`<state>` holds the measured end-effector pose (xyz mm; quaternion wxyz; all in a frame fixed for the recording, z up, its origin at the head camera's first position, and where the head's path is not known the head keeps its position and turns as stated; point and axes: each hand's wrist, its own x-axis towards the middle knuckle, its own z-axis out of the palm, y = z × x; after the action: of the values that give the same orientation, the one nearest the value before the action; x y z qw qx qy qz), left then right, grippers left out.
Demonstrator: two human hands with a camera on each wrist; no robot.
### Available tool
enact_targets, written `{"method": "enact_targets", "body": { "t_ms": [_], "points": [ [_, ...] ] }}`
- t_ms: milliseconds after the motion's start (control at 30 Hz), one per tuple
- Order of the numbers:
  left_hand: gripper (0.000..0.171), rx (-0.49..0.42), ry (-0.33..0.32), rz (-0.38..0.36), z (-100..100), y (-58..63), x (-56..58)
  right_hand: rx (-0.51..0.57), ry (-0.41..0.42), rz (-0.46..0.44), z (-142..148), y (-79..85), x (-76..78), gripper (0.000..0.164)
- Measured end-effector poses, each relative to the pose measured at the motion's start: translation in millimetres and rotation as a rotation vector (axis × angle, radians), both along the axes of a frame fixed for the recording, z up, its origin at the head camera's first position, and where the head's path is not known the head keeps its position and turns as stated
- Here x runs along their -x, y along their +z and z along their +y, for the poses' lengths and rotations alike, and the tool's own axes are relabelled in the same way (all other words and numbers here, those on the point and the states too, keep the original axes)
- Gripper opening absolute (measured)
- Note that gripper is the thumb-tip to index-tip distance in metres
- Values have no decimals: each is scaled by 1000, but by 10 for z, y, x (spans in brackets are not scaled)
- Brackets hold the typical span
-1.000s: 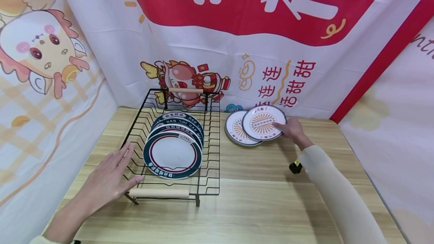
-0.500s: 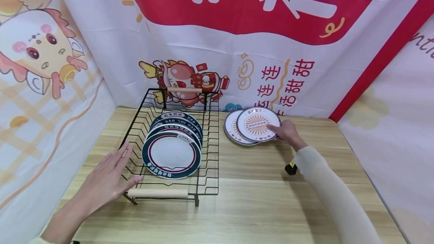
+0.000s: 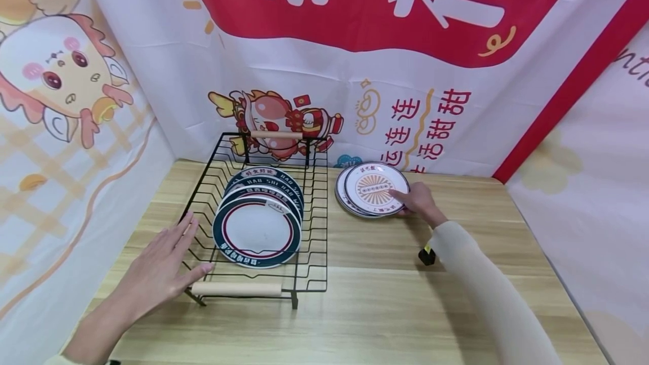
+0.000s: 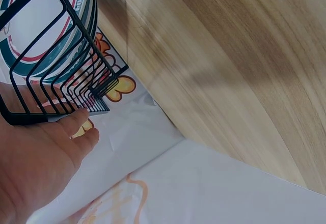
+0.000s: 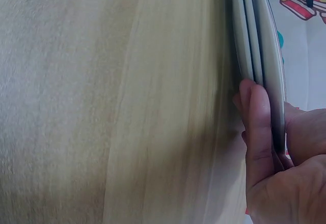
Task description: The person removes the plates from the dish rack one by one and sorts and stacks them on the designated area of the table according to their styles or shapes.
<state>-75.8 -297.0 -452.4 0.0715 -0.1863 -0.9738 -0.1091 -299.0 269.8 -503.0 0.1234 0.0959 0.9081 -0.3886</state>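
Note:
At the back of the table, my right hand [image 3: 419,203] pinches the right edge of a small white plate [image 3: 374,186] with an orange sunburst, thumb on its face. This plate overlaps similar plates [image 3: 341,195] lying beneath it. From the right wrist view, my fingers [image 5: 259,127] lie under the upper plate [image 5: 270,46], fingertips right at the edges of the lower ones. My left hand [image 3: 157,263] rests with fairly straight fingers against the left front corner of a black wire dish rack [image 3: 237,288]. Several larger dark-green-rimmed plates [image 3: 257,230] lean back in the rack.
The wooden table [image 3: 375,314] spreads in front of the rack and small plates. A printed cloth backdrop [image 3: 314,61] hangs close behind both, with more cloth at the left and right sides. A small black object with yellow [image 3: 427,255] sits beneath my right wrist.
My right hand has moved left with the small plate, which now covers most of the plates underneath. My left hand and the rack have stayed in place.

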Motion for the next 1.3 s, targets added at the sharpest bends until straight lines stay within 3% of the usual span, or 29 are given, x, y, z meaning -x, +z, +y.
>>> {"method": "enact_targets", "body": {
  "t_ms": [300, 700, 1133, 1300],
  "points": [
    [101, -11, 13, -20, 6, -7, -4, -159, 46, 43, -114, -32, -1, 47],
    [101, -11, 5, -3, 7, -17, 12, -170, 59, -24, -226, -25, -22, 50],
    [101, -15, -1, 11, 9, -6, 19, -170, 66, -13, -186, -24, -33, 53],
    [101, -13, -7, 18, 6, -11, 20, -271, 84, 4, -161, 12, -56, 55]
  ]
}}
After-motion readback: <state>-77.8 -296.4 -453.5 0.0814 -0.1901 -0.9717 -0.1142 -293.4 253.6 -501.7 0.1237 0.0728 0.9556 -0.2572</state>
